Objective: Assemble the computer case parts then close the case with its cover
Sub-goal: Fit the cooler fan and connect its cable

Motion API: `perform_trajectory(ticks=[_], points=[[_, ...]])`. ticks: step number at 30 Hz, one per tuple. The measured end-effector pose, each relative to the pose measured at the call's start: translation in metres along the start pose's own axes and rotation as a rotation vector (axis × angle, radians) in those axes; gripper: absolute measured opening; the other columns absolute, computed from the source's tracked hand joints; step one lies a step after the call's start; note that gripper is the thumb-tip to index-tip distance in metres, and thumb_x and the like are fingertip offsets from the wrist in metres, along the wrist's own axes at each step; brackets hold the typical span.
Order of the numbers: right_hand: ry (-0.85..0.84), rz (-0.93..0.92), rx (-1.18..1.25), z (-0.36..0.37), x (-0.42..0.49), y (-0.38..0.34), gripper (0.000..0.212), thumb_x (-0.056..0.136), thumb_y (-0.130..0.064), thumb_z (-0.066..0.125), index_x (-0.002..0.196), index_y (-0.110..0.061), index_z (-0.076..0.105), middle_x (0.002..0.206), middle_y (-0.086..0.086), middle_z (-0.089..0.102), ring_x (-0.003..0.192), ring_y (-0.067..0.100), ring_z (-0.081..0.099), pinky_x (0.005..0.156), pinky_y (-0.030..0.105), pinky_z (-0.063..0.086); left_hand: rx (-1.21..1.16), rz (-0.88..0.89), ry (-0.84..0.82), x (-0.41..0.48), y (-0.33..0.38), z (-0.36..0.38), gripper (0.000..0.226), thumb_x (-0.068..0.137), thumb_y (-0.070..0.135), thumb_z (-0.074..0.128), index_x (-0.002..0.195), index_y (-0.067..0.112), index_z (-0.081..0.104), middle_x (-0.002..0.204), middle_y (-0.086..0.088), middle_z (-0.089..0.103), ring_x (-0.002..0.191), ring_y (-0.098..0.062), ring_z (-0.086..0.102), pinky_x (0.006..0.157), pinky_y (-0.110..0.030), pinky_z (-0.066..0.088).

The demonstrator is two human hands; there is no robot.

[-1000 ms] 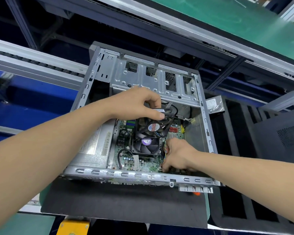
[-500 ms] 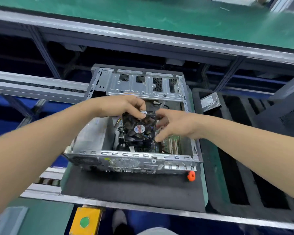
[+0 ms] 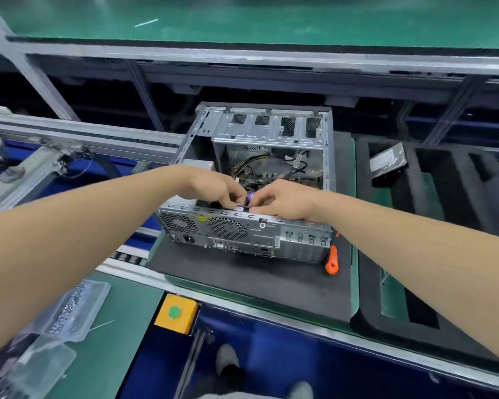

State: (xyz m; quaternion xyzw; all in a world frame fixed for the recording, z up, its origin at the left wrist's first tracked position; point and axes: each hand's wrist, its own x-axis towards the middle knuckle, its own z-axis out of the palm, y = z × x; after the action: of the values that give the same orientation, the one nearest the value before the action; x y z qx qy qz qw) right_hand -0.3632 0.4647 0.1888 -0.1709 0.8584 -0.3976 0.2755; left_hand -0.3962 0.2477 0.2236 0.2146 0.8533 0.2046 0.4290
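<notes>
The left grip [image 3: 216, 187] and right grip [image 3: 285, 198] were close together at the near rim of the open computer case [image 3: 242, 231]. Both had fingers curled, pinching a small dark part [image 3: 242, 208] that was mostly hidden between them. The case lay on a black mat [image 3: 242, 275] on the worktop [image 3: 127, 312], with an orange-handled tool [image 3: 331, 262] just beside its near right corner. A hard drive [image 3: 388, 162] sat in the foam tray [image 3: 415, 326] to the right.
</notes>
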Motion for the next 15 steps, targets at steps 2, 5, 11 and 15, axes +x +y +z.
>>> perform_trajectory(ticks=[2, 5, 11, 15], points=[[-0.014, 0.021, 0.012, 0.001, 0.001, -0.001, 0.013, 0.097, -0.039, 0.073, 0.100, -0.031, 0.082, 0.106, 0.003, 0.076, 0.056, 0.003, 0.049, 0.052, 0.014, 0.040, 0.013, -0.026, -0.028, -0.001, 0.003, -0.002, 0.018, 0.098, 0.003, 0.053, 0.083, 0.013, 0.052, 0.078, 0.003, 0.044, 0.069, -0.013, 0.038, 0.069, -0.031, 0.031], [-0.085, 0.037, 0.026, -0.002, -0.002, -0.001, 0.022, 0.101, -0.038, 0.067, 0.115, -0.027, 0.080, 0.124, -0.010, 0.073, 0.094, 0.003, 0.064, 0.082, 0.023, 0.048, 0.001, -0.039, -0.092, -0.007, 0.004, -0.007, 0.012, 0.096, 0.011, 0.056, 0.084, 0.015, 0.056, 0.084, -0.007, 0.041, 0.079, -0.022, 0.034, 0.073, -0.036, 0.031], [-0.033, 0.079, 0.040, 0.000, 0.000, -0.001, 0.023, 0.101, -0.037, 0.067, 0.110, -0.020, 0.079, 0.098, -0.014, 0.076, 0.076, 0.002, 0.060, 0.067, 0.010, 0.043, -0.006, -0.008, -0.113, -0.011, 0.006, -0.010, 0.008, 0.079, 0.010, 0.054, 0.072, 0.014, 0.053, 0.065, 0.000, 0.037, 0.064, -0.019, 0.028, 0.061, -0.033, 0.025], [-0.038, 0.092, 0.028, 0.003, 0.000, -0.008, 0.019, 0.104, -0.031, 0.064, 0.099, -0.018, 0.078, 0.061, -0.024, 0.060, 0.050, -0.006, 0.049, 0.050, 0.004, 0.034, 0.039, 0.031, -0.068, -0.010, 0.003, -0.010, 0.027, 0.088, 0.012, 0.056, 0.063, 0.021, 0.055, 0.058, 0.010, 0.042, 0.063, -0.022, 0.033, 0.064, -0.035, 0.030]])
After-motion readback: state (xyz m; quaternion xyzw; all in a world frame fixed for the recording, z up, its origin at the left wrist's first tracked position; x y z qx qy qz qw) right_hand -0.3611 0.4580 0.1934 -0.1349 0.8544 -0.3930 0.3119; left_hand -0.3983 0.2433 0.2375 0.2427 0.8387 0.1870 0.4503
